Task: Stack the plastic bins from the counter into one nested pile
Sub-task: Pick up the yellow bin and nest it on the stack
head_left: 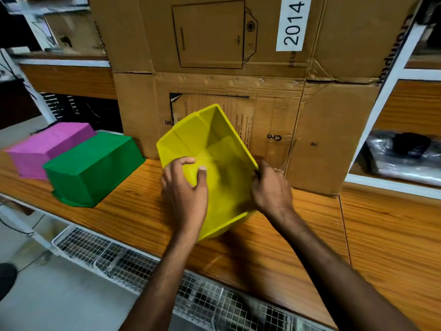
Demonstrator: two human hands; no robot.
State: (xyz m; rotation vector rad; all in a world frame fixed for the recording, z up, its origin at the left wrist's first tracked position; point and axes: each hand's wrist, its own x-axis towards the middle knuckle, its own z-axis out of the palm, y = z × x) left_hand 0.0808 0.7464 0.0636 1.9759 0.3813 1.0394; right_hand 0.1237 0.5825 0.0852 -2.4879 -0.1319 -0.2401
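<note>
A yellow plastic bin (214,149) is tilted above the wooden counter (358,235), its open side turned toward me. My left hand (185,189) grips its left rim with the thumb inside. My right hand (270,187) holds the right rim. A green bin (95,170) lies upside down on the counter to the left. A pink bin (47,149), also upside down, sits just behind and left of the green one.
Large cardboard boxes (238,68) stand at the back of the counter right behind the yellow bin. A wire mesh rack (119,259) runs below the counter's front edge. A shelf at the right holds a plastic-wrapped item (403,156).
</note>
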